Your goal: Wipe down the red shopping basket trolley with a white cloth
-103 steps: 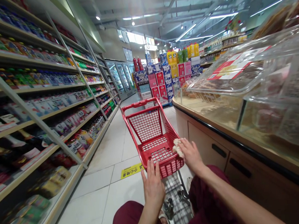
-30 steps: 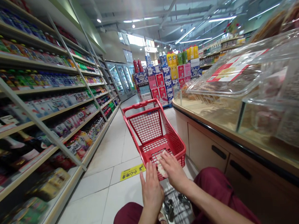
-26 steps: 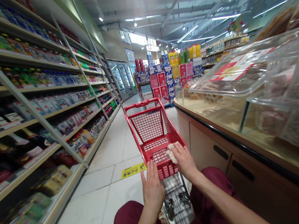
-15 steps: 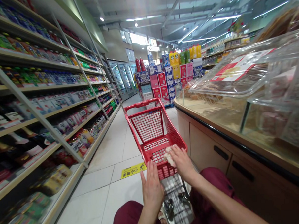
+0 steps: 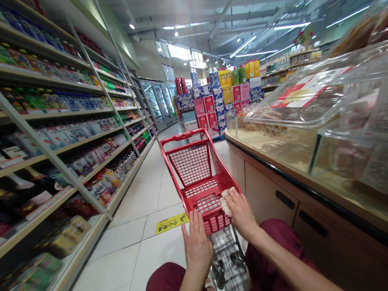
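A red plastic shopping cart point(image 5: 189, 165) with mesh walls stands in front of me, its handle on the far side. My right hand point(image 5: 240, 212) is closed over a crumpled whitish cloth point(image 5: 227, 202) and presses it on the near right corner of the basket rim. Flat against the near left corner of the rim lies my left hand point(image 5: 197, 239), fingers stretched out and holding nothing. The cart's wheels point(image 5: 218, 269) show beneath, between my knees. The palm side of both hands is hidden.
Shelves of bottled drinks point(image 5: 82, 99) line the left side. Close on the right is a wooden counter point(image 5: 269, 189) with packaged food in clear trays point(image 5: 295, 98). Stacked drink cartons point(image 5: 208, 106) stand beyond the cart. A yellow sign point(image 5: 171, 223) is on the tiled floor.
My right hand has slid with the cloth a little to the right along the cart's near rim. My left hand has stayed at the left corner.
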`<action>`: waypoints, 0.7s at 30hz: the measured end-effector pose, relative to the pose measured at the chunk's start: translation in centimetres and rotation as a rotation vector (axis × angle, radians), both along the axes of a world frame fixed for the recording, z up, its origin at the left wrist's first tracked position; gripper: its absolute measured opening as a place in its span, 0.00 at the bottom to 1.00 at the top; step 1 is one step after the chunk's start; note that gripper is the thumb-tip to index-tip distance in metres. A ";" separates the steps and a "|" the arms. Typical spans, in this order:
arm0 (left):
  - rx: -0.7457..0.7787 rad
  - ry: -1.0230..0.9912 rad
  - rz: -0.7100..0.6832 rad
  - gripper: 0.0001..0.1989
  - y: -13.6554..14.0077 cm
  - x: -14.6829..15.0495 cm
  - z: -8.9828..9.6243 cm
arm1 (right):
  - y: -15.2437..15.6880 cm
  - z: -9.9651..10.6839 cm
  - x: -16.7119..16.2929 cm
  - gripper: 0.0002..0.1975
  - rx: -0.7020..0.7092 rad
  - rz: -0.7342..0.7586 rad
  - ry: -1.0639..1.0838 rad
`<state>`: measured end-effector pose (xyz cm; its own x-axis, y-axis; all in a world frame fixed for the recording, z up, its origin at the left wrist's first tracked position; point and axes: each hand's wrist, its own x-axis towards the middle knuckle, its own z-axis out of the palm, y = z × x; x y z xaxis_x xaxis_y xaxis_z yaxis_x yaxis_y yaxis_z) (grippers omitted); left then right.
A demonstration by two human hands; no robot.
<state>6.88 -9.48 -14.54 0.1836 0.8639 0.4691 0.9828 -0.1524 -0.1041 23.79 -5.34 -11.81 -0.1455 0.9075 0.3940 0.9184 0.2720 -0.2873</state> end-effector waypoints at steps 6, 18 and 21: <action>-0.008 -0.017 0.024 0.34 0.1 0.2 0.1 | -0.3 0.5 -0.2 0.27 -0.018 0.134 -0.003; -0.060 -0.106 -0.010 0.31 -0.1 0.3 1.1 | -0.4 0.0 -0.1 0.26 0.027 0.087 -0.015; -0.066 -0.111 -0.034 0.30 0.6 -0.5 1.9 | 0.5 -0.6 2.2 0.23 0.075 -0.057 -0.011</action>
